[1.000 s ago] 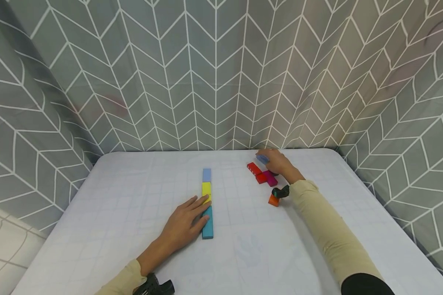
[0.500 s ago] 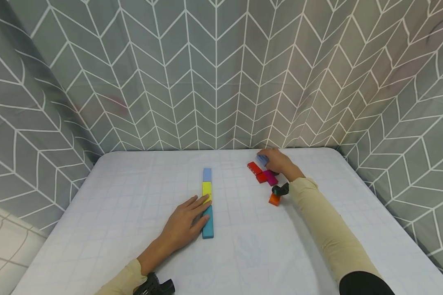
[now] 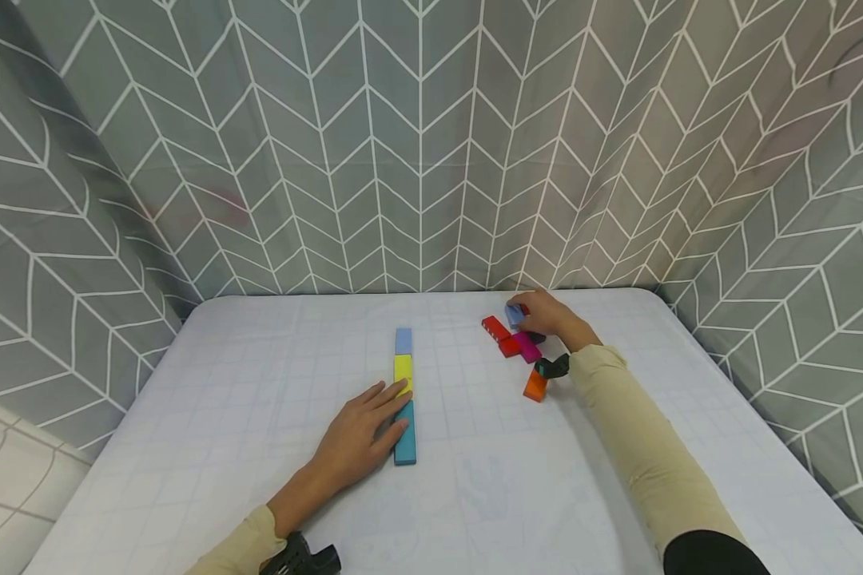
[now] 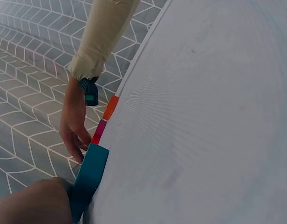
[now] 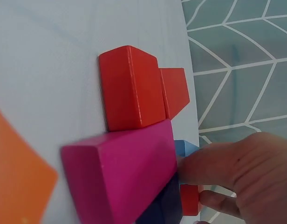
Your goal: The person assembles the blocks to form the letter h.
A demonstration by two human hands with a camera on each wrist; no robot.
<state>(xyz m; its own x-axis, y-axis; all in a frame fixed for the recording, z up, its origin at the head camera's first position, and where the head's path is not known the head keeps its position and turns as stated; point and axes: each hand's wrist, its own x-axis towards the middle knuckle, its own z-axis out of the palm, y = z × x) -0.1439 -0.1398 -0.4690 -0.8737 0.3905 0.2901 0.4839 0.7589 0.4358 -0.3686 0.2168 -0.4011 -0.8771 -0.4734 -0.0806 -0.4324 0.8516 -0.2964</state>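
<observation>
Centrally in the frame, a teal oblong block [image 3: 406, 450] is touched by outstretched fingers of the left hand [image 3: 363, 431], while at upper right a pale-blue rectangular block [image 3: 514, 316], pinched by the right hand [image 3: 545, 313], is best drawn clear without the magenta oblong block [image 3: 527, 348] being nudged.

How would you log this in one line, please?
left hand: touches teal block; right hand: pinches blue block; nearby: magenta block

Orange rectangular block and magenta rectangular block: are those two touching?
Apart: the right wrist view shows white tabletop between the orange block and magenta block.
</observation>
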